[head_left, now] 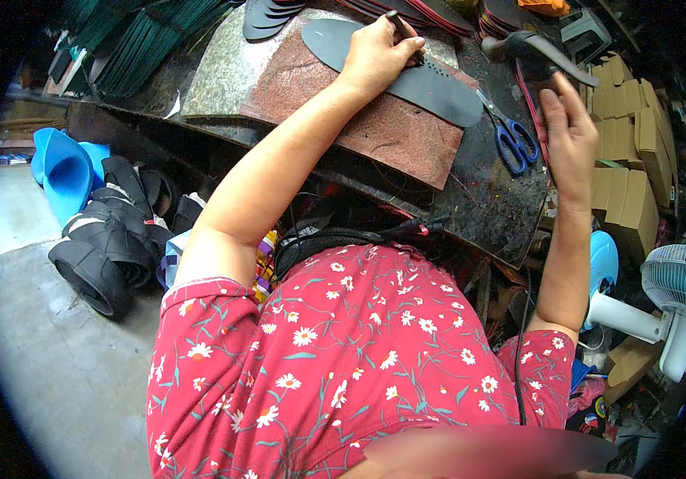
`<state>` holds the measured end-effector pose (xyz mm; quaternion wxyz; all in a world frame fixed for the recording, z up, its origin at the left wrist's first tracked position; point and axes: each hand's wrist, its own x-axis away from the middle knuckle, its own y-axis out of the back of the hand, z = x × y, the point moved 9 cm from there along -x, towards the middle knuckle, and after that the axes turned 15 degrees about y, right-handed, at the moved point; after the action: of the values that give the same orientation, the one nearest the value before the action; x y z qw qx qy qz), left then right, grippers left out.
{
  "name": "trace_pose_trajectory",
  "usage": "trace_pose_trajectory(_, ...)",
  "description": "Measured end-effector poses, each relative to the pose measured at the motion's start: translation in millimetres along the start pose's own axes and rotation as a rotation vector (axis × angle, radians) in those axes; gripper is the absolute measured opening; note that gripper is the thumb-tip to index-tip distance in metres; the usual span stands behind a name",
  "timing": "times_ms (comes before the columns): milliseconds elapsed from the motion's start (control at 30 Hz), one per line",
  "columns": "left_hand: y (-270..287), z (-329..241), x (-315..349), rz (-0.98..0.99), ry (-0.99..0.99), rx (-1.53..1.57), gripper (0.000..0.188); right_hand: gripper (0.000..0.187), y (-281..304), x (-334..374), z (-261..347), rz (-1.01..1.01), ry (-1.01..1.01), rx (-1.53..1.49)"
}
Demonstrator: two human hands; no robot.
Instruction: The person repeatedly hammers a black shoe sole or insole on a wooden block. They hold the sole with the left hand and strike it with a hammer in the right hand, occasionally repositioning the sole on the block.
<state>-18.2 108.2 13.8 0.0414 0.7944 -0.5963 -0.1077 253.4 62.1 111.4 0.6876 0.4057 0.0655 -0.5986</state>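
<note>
A long black shoe sole (pixel 458 100) lies across a reddish slab on the bench, with rows of small dark holes near its middle. My left hand (pixel 379 56) rests on it, fingers closed round a dark punch (pixel 397 22) that stands tilted, its lower end close to the holes. Raised at the right, my right hand (pixel 570 132) is closed on a hammer; the dark metal hammer head (pixel 530 46) shows above the fingers, while its handle is mostly hidden. Blue-handled scissors (pixel 512 145) lie on the bench between the sole and my right hand.
The reddish slab (pixel 407 152) sits beside a grey stone block (pixel 223 80). Stacked black soles (pixel 271 20) and red-edged sheets (pixel 419 12) line the far side. Cardboard boxes (pixel 630 136) and a fan (pixel 670 279) stand right. Black padded pieces (pixel 103 255) are piled left.
</note>
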Motion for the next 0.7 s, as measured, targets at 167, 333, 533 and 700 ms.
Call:
trace_pose_trajectory(167, -9.4, -29.0, 16.1, -0.038, -0.303, -0.315, 0.02, 0.035, 19.6, -17.6, 94.3, -0.198, 0.382, -0.056)
trace_pose_trajectory(333, -33.7, -53.4, 44.2, -0.049, -0.616, -0.593, 0.026, 0.038, -38.3, 2.3, 2.5, 0.17, -0.118, 0.007)
trace_pose_trajectory(533, -9.2, -3.2, 5.1, 0.052, 0.019, 0.133, 0.016, 0.037, -4.9, 9.9, -21.8, 0.074, -0.03, 0.178)
trace_pose_trajectory(700, -16.8, -18.6, 12.2, 0.029, -0.184, -0.182, 0.021, 0.036, 17.5, -17.9, 72.4, -0.096, 0.22, -0.002)
